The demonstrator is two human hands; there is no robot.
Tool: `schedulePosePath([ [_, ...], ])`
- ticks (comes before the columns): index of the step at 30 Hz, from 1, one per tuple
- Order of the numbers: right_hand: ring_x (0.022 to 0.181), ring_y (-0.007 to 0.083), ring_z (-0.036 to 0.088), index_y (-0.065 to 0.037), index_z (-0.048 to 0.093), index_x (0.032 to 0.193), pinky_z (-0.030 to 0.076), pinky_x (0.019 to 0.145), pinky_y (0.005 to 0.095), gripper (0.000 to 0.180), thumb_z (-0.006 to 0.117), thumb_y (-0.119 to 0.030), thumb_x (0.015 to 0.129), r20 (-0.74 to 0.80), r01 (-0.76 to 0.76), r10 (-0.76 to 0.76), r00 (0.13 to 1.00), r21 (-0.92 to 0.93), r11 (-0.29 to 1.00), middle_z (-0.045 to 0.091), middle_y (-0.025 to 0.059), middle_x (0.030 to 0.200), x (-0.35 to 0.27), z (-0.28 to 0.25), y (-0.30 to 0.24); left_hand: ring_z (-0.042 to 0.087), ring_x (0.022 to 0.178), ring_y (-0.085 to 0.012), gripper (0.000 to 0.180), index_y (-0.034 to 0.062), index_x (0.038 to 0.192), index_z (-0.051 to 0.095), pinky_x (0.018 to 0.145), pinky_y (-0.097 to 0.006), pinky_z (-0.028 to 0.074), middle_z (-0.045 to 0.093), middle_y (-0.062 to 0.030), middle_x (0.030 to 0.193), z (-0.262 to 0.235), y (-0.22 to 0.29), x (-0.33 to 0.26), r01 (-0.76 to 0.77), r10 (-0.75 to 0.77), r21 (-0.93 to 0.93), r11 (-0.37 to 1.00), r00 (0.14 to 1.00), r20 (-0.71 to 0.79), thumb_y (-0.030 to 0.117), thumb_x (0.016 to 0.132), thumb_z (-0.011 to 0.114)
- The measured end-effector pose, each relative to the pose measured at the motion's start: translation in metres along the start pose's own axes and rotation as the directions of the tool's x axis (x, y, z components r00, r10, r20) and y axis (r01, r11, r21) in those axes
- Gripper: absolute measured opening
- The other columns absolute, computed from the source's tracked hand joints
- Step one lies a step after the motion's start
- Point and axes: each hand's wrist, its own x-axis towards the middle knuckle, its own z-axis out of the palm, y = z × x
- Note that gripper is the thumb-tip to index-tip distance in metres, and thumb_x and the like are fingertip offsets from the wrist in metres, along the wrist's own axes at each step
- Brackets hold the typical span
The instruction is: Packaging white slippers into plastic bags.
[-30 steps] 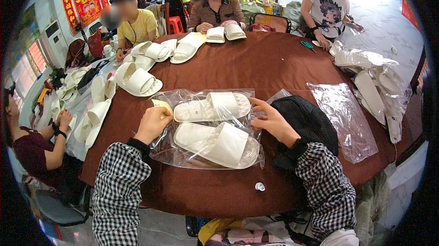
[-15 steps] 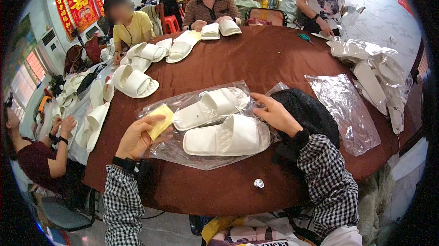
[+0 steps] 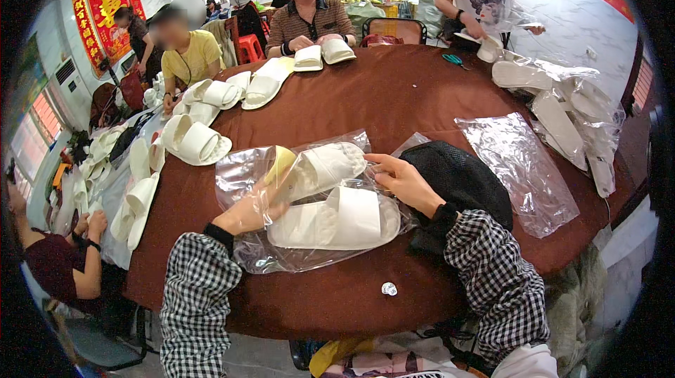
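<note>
While a clear plastic bag (image 3: 309, 202) lies flat on the round brown table (image 3: 394, 97), a person in checked sleeves works two white slippers (image 3: 337, 218) into it. The left hand (image 3: 247, 215) is inside the bag's mouth at 9 o'clock of the slippers, its grip closed loosely on a small yellow card (image 3: 279, 164) that stands up under the film. The right hand (image 3: 402, 182) rests at 3 o'clock, fingers curled down on the bag's far edge, pinning it rather than clasping it. One slipper sits toward 12 o'clock, the other toward 6 o'clock, nearly side by side and both under plastic.

Several things could go wrong. The thin film could tear if the left hand pushes deeper against a slipper's edge. The card could bend or slide beneath a slipper. If the right hand lifts, the bag may bunch and drag the pair askew. A black mesh bag (image 3: 457, 181) touching the right wrist could snag the sleeve. A small white scrap (image 3: 389, 289) lies at 6 o'clock near the table's rim.
</note>
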Motion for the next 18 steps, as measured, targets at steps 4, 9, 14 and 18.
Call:
schedulePosePath([
  [4, 0.097, 0.0176, 0.062, -0.006, 0.056, 0.133, 0.049, 0.086, 0.0284, 0.04, 0.054, -0.005, 0.094, -0.051, 0.047, -0.042, 0.998, 0.087, 0.995, 0.068, 0.0136, 0.114, 0.002, 0.008, -0.003, 0.042, 0.134, -0.0378, 0.068, 0.001, 0.142, 0.042, 0.113, -0.041, 0.032, 0.047, -0.0218, 0.142, 0.011, 0.035, 0.026, 0.044, -0.043, -0.014, 0.999, 0.994, 0.098, 0.036, 0.089, 0.067],
  [9, 0.086, 0.0069, 0.055, -0.002, 0.054, 0.136, 0.047, 0.079, 0.0211, 0.038, 0.05, -0.004, 0.098, -0.049, 0.047, -0.038, 0.998, 0.19, 0.981, 0.066, 0.0053, 0.113, -0.009, 0.007, -0.023, 0.051, 0.126, -0.0292, 0.06, -0.0025, 0.137, 0.048, 0.107, -0.038, 0.039, 0.056, -0.0159, 0.135, 0.03, 0.053, 0.05, -0.027, -0.052, -0.503, 0.864, 0.988, -0.143, 0.015, 0.084, 0.071],
  [14, 0.091, 0.0098, 0.06, -0.003, 0.062, 0.127, 0.048, 0.083, 0.0234, 0.032, 0.054, -0.004, 0.096, -0.173, 0.184, -0.144, 0.974, 0.243, 0.952, 0.069, 0.0067, 0.108, -0.007, 0.005, -0.038, 0.064, 0.088, -0.0137, 0.025, -0.0072, 0.11, 0.064, 0.077, -0.028, 0.052, 0.07, -0.0098, 0.101, 0.027, 0.091, 0.048, 0.029, -0.325, -0.835, 0.55, 0.928, -0.182, -0.002, 0.086, 0.064],
  [18, 0.088, 0.0085, 0.061, -0.003, 0.067, 0.12, 0.049, 0.081, 0.0227, 0.027, 0.055, -0.002, 0.096, -0.268, 0.254, -0.194, 0.944, 0.21, 0.944, 0.071, 0.0051, 0.1, -0.009, -0.005, -0.051, 0.063, 0.083, -0.0116, 0.018, -0.0071, 0.104, 0.066, 0.072, -0.028, 0.051, 0.071, -0.0081, 0.095, 0.027, 0.096, 0.043, -0.02, -0.332, -0.76, 0.649, 0.892, -0.307, 0.0, 0.087, 0.063],
])
